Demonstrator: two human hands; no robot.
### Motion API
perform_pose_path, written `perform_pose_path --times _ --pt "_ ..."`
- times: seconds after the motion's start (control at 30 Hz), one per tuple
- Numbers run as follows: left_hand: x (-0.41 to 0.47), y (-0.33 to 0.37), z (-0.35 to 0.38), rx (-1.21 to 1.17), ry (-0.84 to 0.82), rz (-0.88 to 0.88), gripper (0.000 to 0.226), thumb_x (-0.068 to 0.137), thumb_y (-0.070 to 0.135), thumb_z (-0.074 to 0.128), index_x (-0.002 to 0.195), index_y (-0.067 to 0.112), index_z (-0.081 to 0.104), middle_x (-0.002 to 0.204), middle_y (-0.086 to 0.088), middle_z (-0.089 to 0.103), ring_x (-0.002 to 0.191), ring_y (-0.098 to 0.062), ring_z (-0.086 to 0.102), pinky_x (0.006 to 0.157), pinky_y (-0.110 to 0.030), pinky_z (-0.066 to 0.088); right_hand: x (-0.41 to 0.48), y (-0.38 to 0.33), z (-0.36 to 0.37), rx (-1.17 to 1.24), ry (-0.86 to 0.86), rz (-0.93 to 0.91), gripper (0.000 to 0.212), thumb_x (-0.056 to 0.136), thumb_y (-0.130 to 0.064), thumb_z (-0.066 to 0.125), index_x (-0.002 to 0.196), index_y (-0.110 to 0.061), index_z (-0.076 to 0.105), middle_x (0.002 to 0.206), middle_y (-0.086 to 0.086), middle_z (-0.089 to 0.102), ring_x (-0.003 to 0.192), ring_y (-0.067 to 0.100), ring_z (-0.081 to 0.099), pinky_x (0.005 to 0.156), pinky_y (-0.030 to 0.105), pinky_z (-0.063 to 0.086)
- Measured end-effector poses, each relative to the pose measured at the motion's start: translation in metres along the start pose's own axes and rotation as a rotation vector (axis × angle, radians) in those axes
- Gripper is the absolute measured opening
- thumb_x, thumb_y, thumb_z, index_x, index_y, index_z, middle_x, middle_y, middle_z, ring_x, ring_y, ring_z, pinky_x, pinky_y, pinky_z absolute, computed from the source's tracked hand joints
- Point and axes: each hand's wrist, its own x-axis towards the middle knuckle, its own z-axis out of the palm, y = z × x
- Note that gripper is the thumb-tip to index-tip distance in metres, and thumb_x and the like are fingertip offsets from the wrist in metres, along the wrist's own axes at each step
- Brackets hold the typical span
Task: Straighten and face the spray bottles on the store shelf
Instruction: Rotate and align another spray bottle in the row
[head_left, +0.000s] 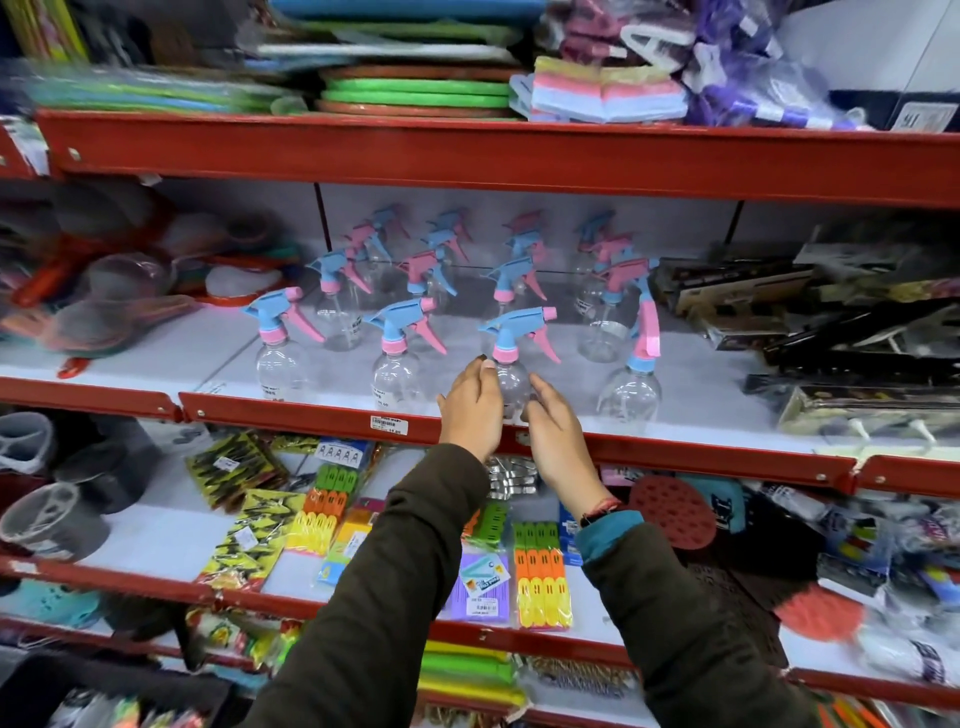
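Note:
Several clear spray bottles with blue and pink trigger heads stand in rows on the middle shelf (701, 374). Both hands are around the front bottle (511, 382) of the third row, whose blue head points left. My left hand (470, 410) cups its left side and my right hand (553, 434) touches its right side. To the left, two front bottles (278, 358) (397, 371) stand upright with heads pointing left. At the right, a front bottle (631, 387) has its pink trigger turned toward me.
A red shelf edge (311, 413) with a price label runs in front of the bottles. Strainers lie at the left, dark boxed goods (852, 332) at the right. Packs of clothes pegs (540, 577) fill the shelf below. Mats are stacked on the shelf above.

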Motion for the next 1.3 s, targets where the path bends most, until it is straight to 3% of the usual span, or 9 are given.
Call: perform_pose_path --times 0.1,0.23,0.5,0.67,0.73,0.83,1.03,1.2,1.3 --pt "0.0 0.001 0.0 -0.013 -0.017 0.028 0.051 0.1 0.039 0.025 0.137 0.013 0.049 0.148 -0.011 0.048 0.139 -0.028 0.041 0.12 -0.048 0.024 0.001 0.003 -0.001 0.012 0.001 -0.009 0.053 0.101 -0.013 0.038 0.153 -0.014 0.036 0.162 0.006 0.034 0.15 0.02 0.033 0.125 0.035 0.025" --pt "-0.009 -0.003 0.005 -0.032 0.038 0.011 0.053 0.102 0.037 0.028 0.15 0.014 0.033 0.159 -0.007 0.034 0.148 -0.023 0.028 0.124 -0.045 0.015 -0.002 0.005 -0.003 0.04 0.051 -0.015 0.051 0.101 -0.015 0.038 0.152 -0.016 0.038 0.16 0.007 0.035 0.147 0.024 0.038 0.125 0.043 0.028" --pt "-0.056 -0.004 0.03 -0.066 0.238 0.196 0.045 0.098 0.036 0.034 0.138 0.022 0.048 0.14 -0.002 0.05 0.132 -0.016 0.043 0.11 -0.029 0.029 -0.033 0.019 -0.028 0.193 0.174 -0.085 0.046 0.102 -0.01 0.038 0.147 -0.02 0.045 0.157 0.001 0.04 0.14 0.01 0.041 0.122 0.038 0.034" --pt "-0.079 0.003 0.067 -0.044 0.112 0.252 0.042 0.099 0.034 0.035 0.137 0.024 0.049 0.141 0.002 0.049 0.125 -0.002 0.04 0.111 -0.024 0.028 -0.052 0.037 -0.066 0.224 0.318 -0.092 0.043 0.103 -0.008 0.039 0.143 -0.018 0.051 0.152 0.001 0.045 0.139 0.014 0.047 0.117 0.034 0.039" --pt "-0.081 0.01 0.08 -0.065 0.04 0.275 0.041 0.101 0.029 0.037 0.14 0.019 0.046 0.144 -0.001 0.047 0.13 -0.007 0.041 0.108 -0.012 0.025 -0.055 0.042 -0.082 0.212 0.39 -0.074 0.042 0.102 -0.009 0.039 0.141 -0.017 0.053 0.149 0.003 0.047 0.136 0.017 0.049 0.115 0.035 0.041" --pt "-0.074 0.024 0.097 -0.061 -0.057 0.219 0.046 0.103 0.026 0.035 0.148 0.014 0.037 0.154 -0.007 0.037 0.143 -0.017 0.033 0.112 -0.015 0.018 -0.045 0.048 -0.103 0.206 0.431 -0.038 0.043 0.101 -0.014 0.039 0.141 -0.02 0.053 0.148 -0.001 0.044 0.139 0.017 0.046 0.119 0.038 0.038" --pt "-0.053 0.042 0.117 -0.043 -0.179 0.061 0.052 0.104 0.027 0.032 0.151 0.006 0.028 0.16 -0.013 0.03 0.148 -0.023 0.026 0.114 -0.02 0.015 0.0 0.033 -0.125 0.022 0.281 0.083 0.057 0.096 -0.019 0.039 0.152 -0.015 0.038 0.162 0.006 0.036 0.15 0.02 0.033 0.127 0.038 0.022" --pt "-0.042 0.046 0.117 -0.063 -0.228 0.013 0.051 0.104 0.026 0.031 0.15 0.004 0.03 0.159 -0.013 0.031 0.148 -0.023 0.027 0.117 -0.025 0.017 0.002 0.026 -0.12 -0.01 0.208 0.101 0.053 0.096 -0.022 0.042 0.148 -0.013 0.045 0.153 0.004 0.048 0.143 0.021 0.044 0.122 0.038 0.033" --pt "-0.028 0.051 0.113 -0.156 -0.269 -0.054 0.043 0.103 0.026 0.031 0.138 0.008 0.048 0.146 -0.013 0.049 0.137 -0.025 0.043 0.107 -0.026 0.03 -0.006 0.028 -0.115 -0.014 0.23 0.098 0.049 0.098 -0.02 0.04 0.146 -0.013 0.048 0.149 0.008 0.051 0.138 0.023 0.047 0.118 0.037 0.036"
